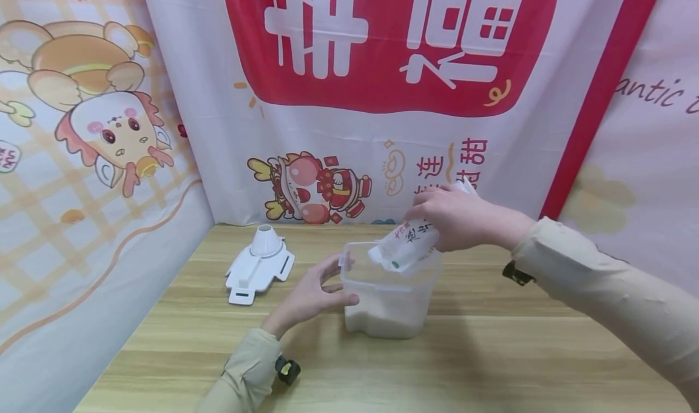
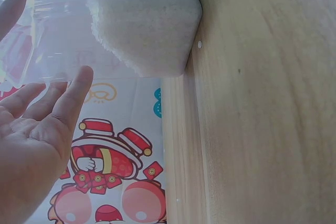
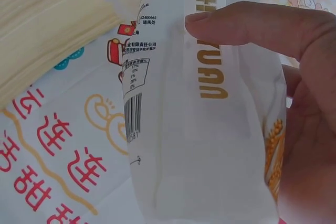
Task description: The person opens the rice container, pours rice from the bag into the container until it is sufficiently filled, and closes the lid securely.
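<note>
Behind the clear plastic container (image 1: 389, 292) and to either side of it: a printed cloth backdrop (image 1: 349, 97) with big red characters and cartoon figures, closing in the scene like a booth. Under the container: a pale wooden table (image 1: 491, 364), grain running left to right.

The container itself near the table's middle, upright, lid off, partly filled with white grains banked against its lower walls (image 2: 147, 24); open top turned up, seemingly to catch what falls from above.

Over the container's far right rim: a white printed bag (image 1: 406, 243), tipped mouth-down so its open end hangs just inside the rim. Bag squeezed round its upper part by the right hand (image 1: 453, 216), thumb (image 3: 247, 24) pressed across the printed face and fingers wrapped behind — a firm closed hold, apparently to keep the slack bag slanted and steer its mouth.

Against the container's left wall: the left hand (image 1: 314, 292), fingers straight and spread, thumb towards the rim, gripping nothing; laid flat against the wall, probably to steady it. From the left wrist view, actual contact hard to confirm.

Left of the container and well apart from it: a white lid with a spout (image 1: 259, 264), lying flat on the table, out of the way of the opening.
</note>
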Demonstrator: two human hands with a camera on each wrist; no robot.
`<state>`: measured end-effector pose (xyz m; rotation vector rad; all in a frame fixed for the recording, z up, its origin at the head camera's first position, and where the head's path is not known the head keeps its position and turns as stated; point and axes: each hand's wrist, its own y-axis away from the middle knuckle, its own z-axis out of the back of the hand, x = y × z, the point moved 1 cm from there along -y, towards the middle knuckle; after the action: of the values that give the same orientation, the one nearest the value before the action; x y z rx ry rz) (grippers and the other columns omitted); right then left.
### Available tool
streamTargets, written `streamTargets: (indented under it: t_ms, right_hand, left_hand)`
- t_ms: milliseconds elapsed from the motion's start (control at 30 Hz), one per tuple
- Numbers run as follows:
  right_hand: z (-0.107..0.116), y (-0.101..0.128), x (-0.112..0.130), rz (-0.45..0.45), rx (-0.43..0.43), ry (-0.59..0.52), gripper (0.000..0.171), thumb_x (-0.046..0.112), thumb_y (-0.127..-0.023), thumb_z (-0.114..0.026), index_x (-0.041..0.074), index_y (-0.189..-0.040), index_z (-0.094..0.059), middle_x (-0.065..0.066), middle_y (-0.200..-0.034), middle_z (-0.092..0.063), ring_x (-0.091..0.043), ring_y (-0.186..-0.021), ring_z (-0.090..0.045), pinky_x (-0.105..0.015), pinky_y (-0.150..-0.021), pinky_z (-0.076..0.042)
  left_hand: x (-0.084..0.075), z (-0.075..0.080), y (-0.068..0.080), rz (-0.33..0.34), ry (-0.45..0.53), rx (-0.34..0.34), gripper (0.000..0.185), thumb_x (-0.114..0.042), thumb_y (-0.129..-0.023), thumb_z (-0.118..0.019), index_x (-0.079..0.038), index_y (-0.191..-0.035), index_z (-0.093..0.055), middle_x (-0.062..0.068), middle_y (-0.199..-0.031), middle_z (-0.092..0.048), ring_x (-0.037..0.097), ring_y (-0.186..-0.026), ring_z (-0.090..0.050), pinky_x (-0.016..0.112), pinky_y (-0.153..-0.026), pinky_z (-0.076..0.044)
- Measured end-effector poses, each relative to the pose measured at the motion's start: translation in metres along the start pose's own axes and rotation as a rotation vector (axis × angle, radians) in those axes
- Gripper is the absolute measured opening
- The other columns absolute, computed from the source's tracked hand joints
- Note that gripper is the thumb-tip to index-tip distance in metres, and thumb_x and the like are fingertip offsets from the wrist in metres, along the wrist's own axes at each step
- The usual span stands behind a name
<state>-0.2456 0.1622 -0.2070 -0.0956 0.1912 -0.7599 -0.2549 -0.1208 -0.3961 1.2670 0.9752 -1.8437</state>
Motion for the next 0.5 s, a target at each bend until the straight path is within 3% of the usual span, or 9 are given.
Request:
streamTargets:
  t_ms: [300,500]
  right_hand:
    - [-0.007,0.009,-0.011,-0.084,0.007,-0.167,0.058,0.014,-0.066,-0.092,0.021,-0.12,-0.071,-0.003,-0.122,-0.065,-0.028,-0.108,-0.058,-0.052,-0.087,-0.052]
    - [-0.015,0.017,-0.016,-0.119,-0.03,-0.258,0.062,0.014,-0.065,-0.092,0.022,-0.123,-0.07,0.0,-0.124,-0.064,-0.025,-0.109,-0.058,-0.051,-0.086,-0.054]
  left_hand:
    - [-0.001,0.0,0.001,-0.013,0.011,0.007,0.083,-0.02,-0.08,-0.084,-0.022,-0.15,-0.039,0.012,-0.15,-0.042,0.023,-0.138,-0.036,0.042,-0.104,-0.043]
    - [-0.001,0.001,0.001,-0.012,0.001,0.002,0.082,-0.018,-0.081,-0.083,-0.019,-0.15,-0.039,0.009,-0.149,-0.044,0.023,-0.139,-0.035,0.043,-0.105,-0.042]
